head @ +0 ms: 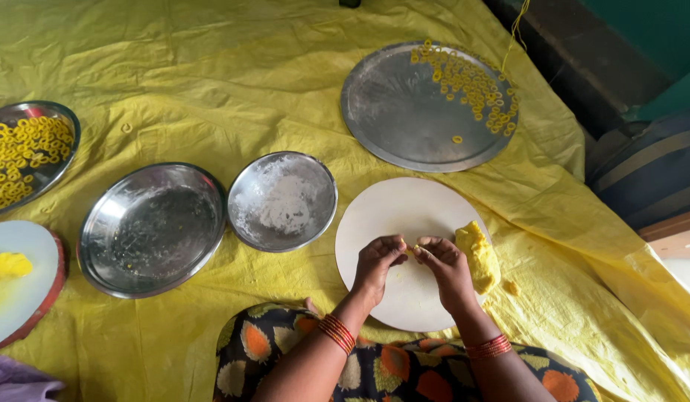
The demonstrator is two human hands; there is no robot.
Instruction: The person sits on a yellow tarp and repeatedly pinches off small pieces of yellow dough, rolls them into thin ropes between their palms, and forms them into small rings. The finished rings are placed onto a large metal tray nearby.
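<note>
We've got both hands, left hand [377, 262] and right hand [443, 265], pinching a tiny dough bit [410, 251] together over the white board [393, 212], with the dough lump [477, 255] just beside the right.

A small yellow dough piece [410, 251] sits pinched above the round white board [389, 212], just beside a yellow dough lump [477, 254].
</note>
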